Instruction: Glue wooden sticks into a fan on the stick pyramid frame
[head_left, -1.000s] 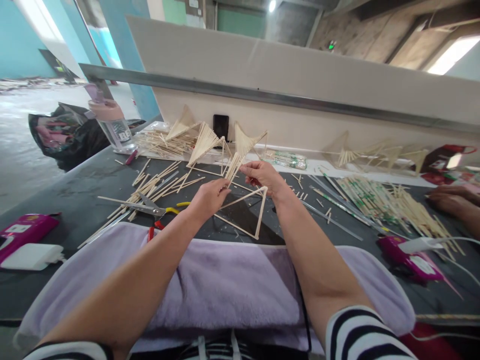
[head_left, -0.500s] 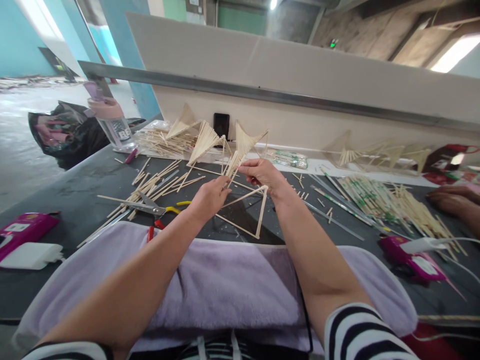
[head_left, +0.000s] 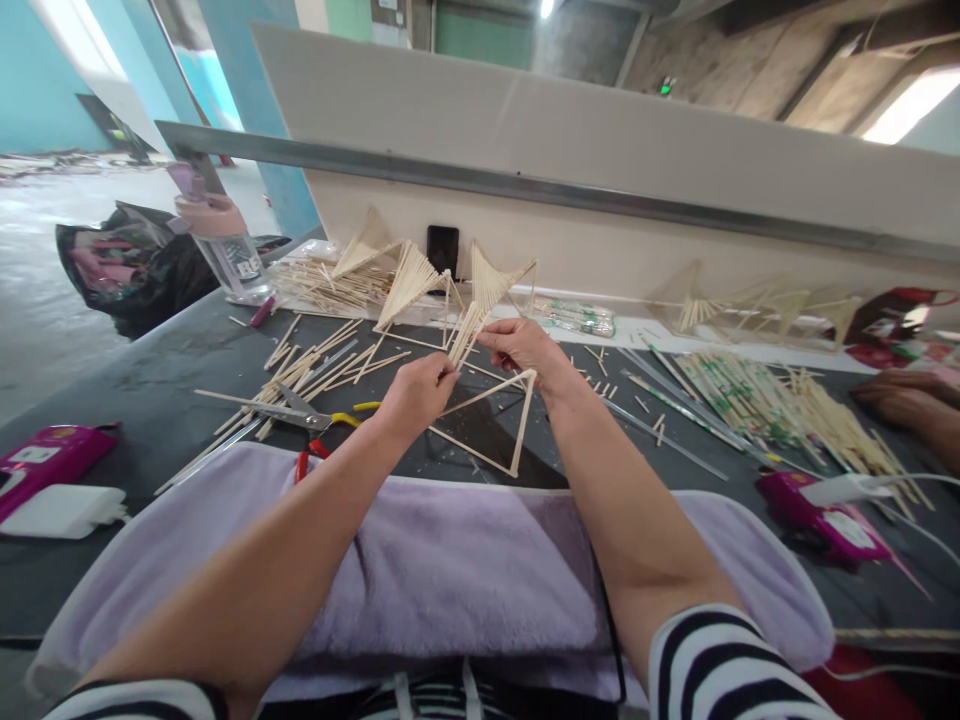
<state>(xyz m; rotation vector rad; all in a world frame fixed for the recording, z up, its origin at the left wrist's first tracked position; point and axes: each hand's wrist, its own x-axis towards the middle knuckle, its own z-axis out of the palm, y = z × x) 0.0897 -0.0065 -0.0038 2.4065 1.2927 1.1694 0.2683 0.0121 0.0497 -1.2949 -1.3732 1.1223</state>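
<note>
Before me on the dark table stands a frame of thin wooden sticks, with a fan of sticks laid close together at its far end. My left hand is closed, pinching the frame at the left side of the fan. On the fan's right side, my right hand pinches with thumb and forefinger at a stick; the fingertips partly hide it. Behind my hands stand finished-looking twisted stick models, one on the left and one on the right. Scissors with red and yellow handles lie left of my left hand.
Loose sticks lie to the left, and green-wrapped stick bundles to the right. A phone leans at the back near a bottle. A lilac towel covers the front edge. Another person's hand rests far right.
My left hand's fingers have drawn in closer around the frame. The frame has shifted very slightly left; my right hand stays at nearly the same spot.
</note>
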